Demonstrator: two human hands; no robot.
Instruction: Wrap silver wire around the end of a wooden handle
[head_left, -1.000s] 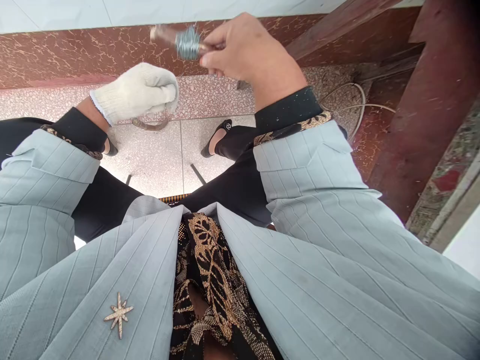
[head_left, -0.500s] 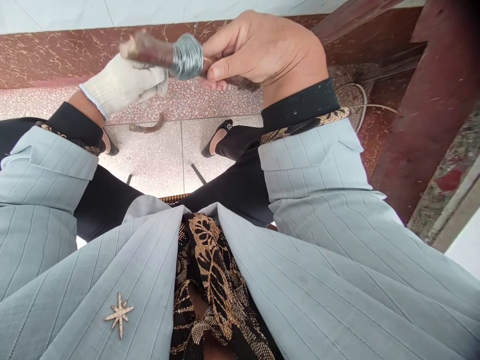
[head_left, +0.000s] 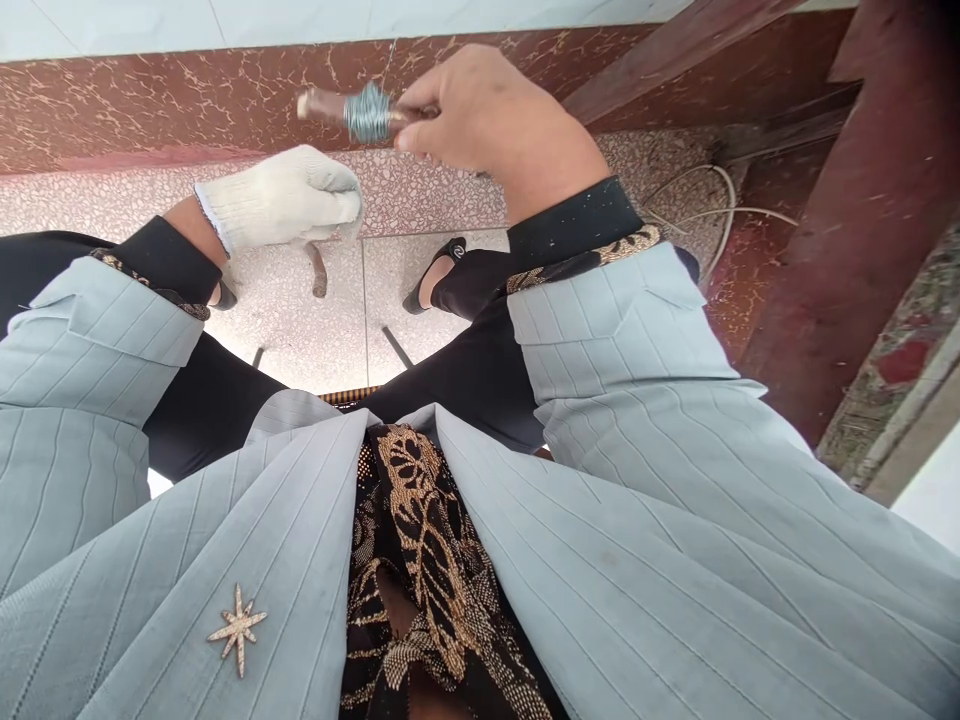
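A short brown wooden stick [head_left: 322, 106] with thin grey wire [head_left: 367, 113] wound in a thick coil about its middle is held out in front of me. My bare right hand [head_left: 487, 120] pinches its right end between thumb and fingers. Lower and to the left, my left hand [head_left: 281, 198], in a white knitted glove, is closed and apart from the stick. What sits in its fingers is hidden. Just below the glove shows a bent brown piece [head_left: 318, 270] like a stick; I cannot tell whether the glove holds it or it hangs there.
A speckled stone ledge [head_left: 420, 195] runs along the red-brown marbled wall base [head_left: 187, 105]. On the right stand dark red wooden beams [head_left: 832, 220], with a pale loop of cord [head_left: 727, 205] beside them. My shoes [head_left: 435, 275] rest on the speckled floor [head_left: 300, 335].
My left hand has come away from the stick, moving down and right. The right hand has shifted slightly left with the wire-wound stick. The bent brown piece has turned from level to nearly upright.
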